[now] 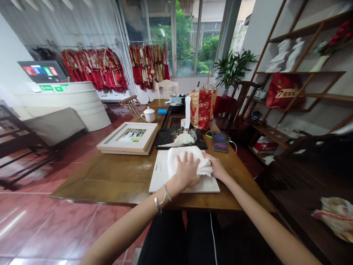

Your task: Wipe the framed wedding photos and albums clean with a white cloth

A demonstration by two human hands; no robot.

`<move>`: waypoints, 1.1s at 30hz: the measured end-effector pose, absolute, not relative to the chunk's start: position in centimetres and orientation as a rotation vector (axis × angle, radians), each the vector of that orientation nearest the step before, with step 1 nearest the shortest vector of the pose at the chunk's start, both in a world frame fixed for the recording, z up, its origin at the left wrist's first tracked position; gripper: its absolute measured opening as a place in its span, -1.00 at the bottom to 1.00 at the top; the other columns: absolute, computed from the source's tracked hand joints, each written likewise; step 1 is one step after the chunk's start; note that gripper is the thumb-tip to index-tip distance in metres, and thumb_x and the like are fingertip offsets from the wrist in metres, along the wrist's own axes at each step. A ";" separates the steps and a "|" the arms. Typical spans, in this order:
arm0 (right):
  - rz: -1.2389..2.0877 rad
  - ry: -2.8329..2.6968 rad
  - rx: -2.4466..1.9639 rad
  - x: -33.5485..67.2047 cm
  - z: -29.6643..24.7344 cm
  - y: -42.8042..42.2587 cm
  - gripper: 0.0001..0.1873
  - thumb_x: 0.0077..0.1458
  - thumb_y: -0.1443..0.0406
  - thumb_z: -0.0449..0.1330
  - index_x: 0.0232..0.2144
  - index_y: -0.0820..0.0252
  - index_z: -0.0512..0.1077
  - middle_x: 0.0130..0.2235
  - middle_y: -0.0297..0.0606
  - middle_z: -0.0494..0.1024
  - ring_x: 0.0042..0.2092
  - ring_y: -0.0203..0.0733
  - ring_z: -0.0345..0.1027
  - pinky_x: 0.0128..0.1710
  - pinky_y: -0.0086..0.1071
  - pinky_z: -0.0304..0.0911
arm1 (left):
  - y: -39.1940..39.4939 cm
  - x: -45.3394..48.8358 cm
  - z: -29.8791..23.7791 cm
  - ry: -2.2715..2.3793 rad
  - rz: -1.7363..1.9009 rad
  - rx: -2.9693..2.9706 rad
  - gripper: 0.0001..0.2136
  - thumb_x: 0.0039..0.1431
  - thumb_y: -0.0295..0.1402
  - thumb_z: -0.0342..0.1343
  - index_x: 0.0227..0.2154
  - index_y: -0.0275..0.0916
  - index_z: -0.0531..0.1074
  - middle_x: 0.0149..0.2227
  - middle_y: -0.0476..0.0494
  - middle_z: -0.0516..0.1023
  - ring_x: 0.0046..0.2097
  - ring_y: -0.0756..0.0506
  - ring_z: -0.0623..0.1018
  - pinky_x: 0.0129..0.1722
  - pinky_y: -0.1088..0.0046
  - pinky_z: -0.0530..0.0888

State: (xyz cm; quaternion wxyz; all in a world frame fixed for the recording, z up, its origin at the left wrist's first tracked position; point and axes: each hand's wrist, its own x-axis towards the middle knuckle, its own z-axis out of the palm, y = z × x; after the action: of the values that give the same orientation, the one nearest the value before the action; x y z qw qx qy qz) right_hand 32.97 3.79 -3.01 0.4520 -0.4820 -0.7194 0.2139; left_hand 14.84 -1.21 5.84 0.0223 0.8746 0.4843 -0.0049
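Observation:
A folded white cloth (176, 162) lies on a flat white panel (160, 175) that bears small dark print on its left side. My left hand (188, 170) rests palm down on the cloth, its fingers spread. At the cloth's right edge, my right hand (217, 168) has its fingers closed on the bunched cloth, over the panel's side. Part of the panel is hidden beneath cloth and hands. Just beyond is a black panel (165, 135) with a pale, shell-like shape (182, 140) on it.
On the wooden table (110, 176), white picture frames (150, 134) are stacked left. A lidded white cup (149, 115) stands behind them. A paper bag (202, 110) is farther back. On the right lie a phone (220, 141) and its white cable. A wooden chair (239, 99) stands behind.

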 end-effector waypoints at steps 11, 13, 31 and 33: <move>0.496 -1.772 -1.215 33.2 -3.4 3.9 -0.63 0.12 0.29 0.04 -0.09 0.12 0.56 0.08 -0.15 0.51 0.17 -0.02 0.32 0.23 -0.02 0.13 | -10.2 13.7 6.5 1.221 -0.115 2.658 -0.32 0.10 -0.15 0.09 0.29 -0.16 0.08 0.39 -0.36 -0.10 0.38 -0.45 -0.14 0.24 -0.29 -0.11; 0.490 -1.775 -1.221 33.1 -3.4 3.9 -0.63 0.12 0.30 0.05 -0.10 0.11 0.56 0.07 -0.17 0.52 0.16 -0.02 0.32 0.23 -0.02 0.13 | -8.9 13.4 6.7 1.286 -0.111 2.643 -0.36 0.10 -0.19 0.09 0.27 -0.12 0.12 0.38 -0.33 -0.05 0.38 -0.43 -0.09 0.22 -0.31 -0.09; 0.470 -1.767 -1.263 32.9 -3.7 3.9 -0.60 0.11 0.39 0.02 -0.07 0.12 0.54 0.09 -0.20 0.50 0.18 -0.07 0.30 0.25 -0.05 0.11 | 4.2 7.8 4.5 1.375 0.165 2.626 -0.51 0.30 -0.23 -0.15 0.27 -0.20 0.14 0.35 -0.24 0.07 0.36 -0.31 0.05 0.28 -0.03 0.06; 0.475 -1.766 -1.258 32.9 -3.6 3.9 -0.60 0.12 0.38 0.03 -0.07 0.11 0.54 0.09 -0.19 0.50 0.18 -0.05 0.30 0.25 -0.04 0.11 | 3.4 6.7 4.5 1.375 0.165 2.622 -0.50 0.29 -0.24 -0.14 0.27 -0.21 0.13 0.36 -0.23 0.05 0.37 -0.30 0.02 0.29 -0.04 0.03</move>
State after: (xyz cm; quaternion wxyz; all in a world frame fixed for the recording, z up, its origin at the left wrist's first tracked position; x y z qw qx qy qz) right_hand 32.86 3.92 -3.64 0.4448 -0.5075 -0.7126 0.1915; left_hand 6.73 3.39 4.49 0.0881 0.8807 0.4621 0.0554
